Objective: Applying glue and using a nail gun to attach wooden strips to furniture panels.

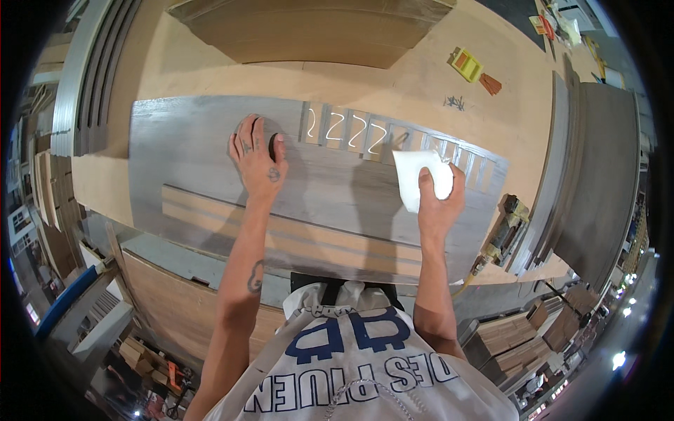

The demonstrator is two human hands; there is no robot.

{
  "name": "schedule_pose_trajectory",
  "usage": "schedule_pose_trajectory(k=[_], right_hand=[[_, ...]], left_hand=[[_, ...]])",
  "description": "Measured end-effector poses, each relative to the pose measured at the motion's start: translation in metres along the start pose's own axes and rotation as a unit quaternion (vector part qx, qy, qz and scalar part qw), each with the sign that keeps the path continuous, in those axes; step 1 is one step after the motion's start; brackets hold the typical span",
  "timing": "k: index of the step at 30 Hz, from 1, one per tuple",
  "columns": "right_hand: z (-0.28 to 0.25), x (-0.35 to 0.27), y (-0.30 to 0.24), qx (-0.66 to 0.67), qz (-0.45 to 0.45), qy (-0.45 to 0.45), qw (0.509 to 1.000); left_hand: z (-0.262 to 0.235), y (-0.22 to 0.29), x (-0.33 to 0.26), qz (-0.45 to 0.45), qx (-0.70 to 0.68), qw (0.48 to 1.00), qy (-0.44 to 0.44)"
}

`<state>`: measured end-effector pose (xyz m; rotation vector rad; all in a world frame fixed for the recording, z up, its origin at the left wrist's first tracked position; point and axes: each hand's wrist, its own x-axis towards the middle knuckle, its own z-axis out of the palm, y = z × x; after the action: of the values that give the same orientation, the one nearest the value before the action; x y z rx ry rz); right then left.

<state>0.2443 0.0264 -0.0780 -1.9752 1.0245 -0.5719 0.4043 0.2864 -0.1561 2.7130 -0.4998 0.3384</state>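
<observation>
A grey wood-grain panel (196,154) lies across the table. My left hand (258,158) rests flat on it, fingers spread, holding nothing. In my right hand (441,198) is a white glue bottle (408,179), tilted over the panel's far right part. Along the panel's far edge runs a row of short light wood blocks (357,133) between grey strips. Several blocks at the row's left carry white glue squiggles (335,127). Blocks under and right of the bottle are partly hidden. Long light wood strips (281,228) show along the panel's near side.
A cardboard box (312,35) stands at the far side. A yellow case (465,64), orange-brown pieces (491,84) and small loose fasteners (454,103) lie far right. A nail gun (507,228) with a yellow hose is right of the panel. Grey boards (95,77) are stacked left.
</observation>
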Motion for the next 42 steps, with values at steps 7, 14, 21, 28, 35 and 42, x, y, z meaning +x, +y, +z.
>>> schedule_pose_trajectory(k=[7, 14, 21, 28, 35, 42], right_hand=[[0.012, 0.029, -0.005, 0.003, 0.007, 0.013, 1.0], [0.018, 0.031, 0.003, 0.028, -0.017, -0.002, 0.999], [0.007, 0.032, 0.008, 0.029, -0.019, 0.01, 0.999], [-0.001, 0.019, 0.006, -0.004, -0.022, -0.008, 1.0], [-0.002, 0.001, 0.002, 0.006, -0.043, -0.037, 0.998], [-0.015, 0.003, 0.014, -0.002, -0.029, -0.033, 0.999]], left_hand=[[0.002, 0.0, -0.001, 0.007, 0.003, 1.0, 0.007], [0.002, 0.001, 0.0, 0.008, 0.017, 1.0, 0.007], [0.002, 0.0, -0.001, 0.007, 0.016, 1.0, 0.009], [0.003, -0.001, -0.001, 0.012, 0.02, 1.0, 0.016], [0.005, -0.001, -0.001, 0.01, 0.014, 1.0, 0.021], [0.005, -0.001, -0.001, 0.009, 0.016, 1.0, 0.02]])
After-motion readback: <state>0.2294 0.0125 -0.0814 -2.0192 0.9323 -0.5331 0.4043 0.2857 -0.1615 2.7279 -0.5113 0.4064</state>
